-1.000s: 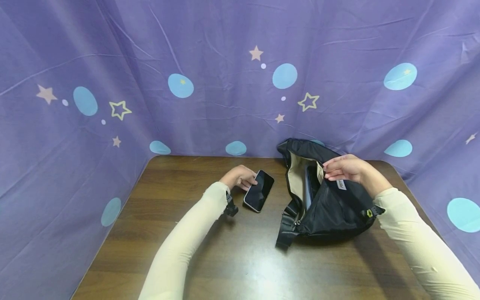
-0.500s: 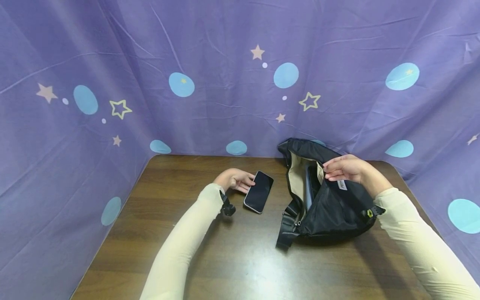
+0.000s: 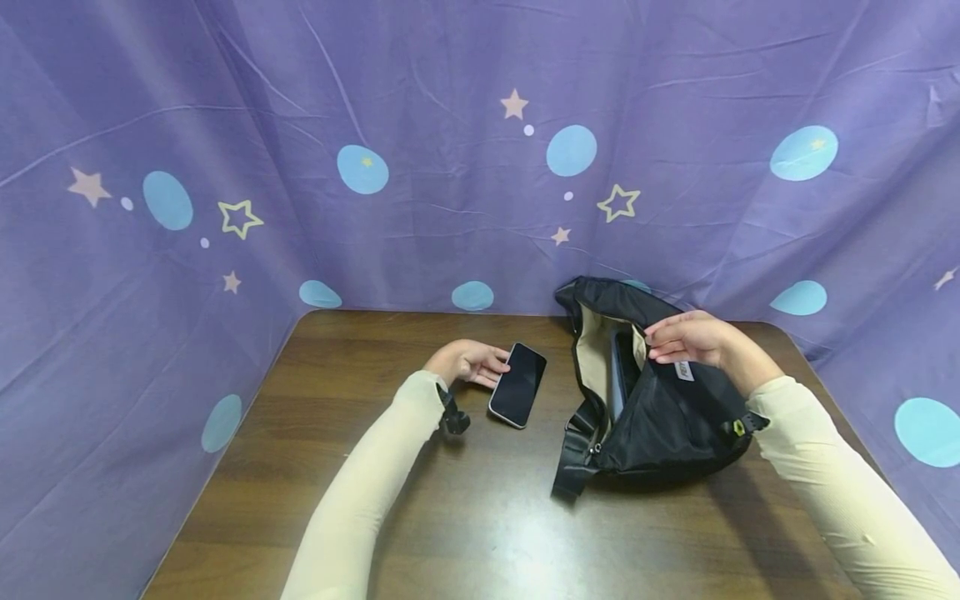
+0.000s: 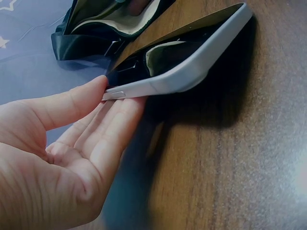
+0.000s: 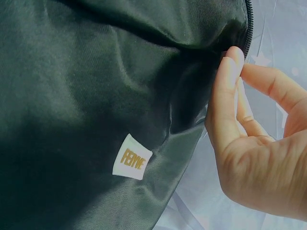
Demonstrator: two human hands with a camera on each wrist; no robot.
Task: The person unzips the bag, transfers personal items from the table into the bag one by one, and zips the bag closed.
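A smartphone [image 3: 517,385] with a black screen and pale rim is face up near the middle of the table. My left hand [image 3: 476,362] pinches its left edge, thumb above and fingers below. In the left wrist view the phone [image 4: 177,62] is raised off the wood, with a dark shadow beneath. A black bag [image 3: 675,421] lies at the right, its beige-lined mouth facing left. My right hand [image 3: 693,337] pinches the zippered edge of that mouth and holds it apart. Inside the bag stands a dark flat object [image 3: 624,375] with a bluish side, partly hidden.
The brown wooden table [image 3: 300,467] ends at a purple curtain [image 3: 450,167] with stars and blue ovals. A strap with a buckle [image 3: 573,458] hangs from the bag's near left corner onto the table. The bag bears a white label [image 5: 132,158].
My left hand has shifted slightly left, and its thumb has drawn back from over the screen to the phone's edge. The right hand and the bag have stayed in place.
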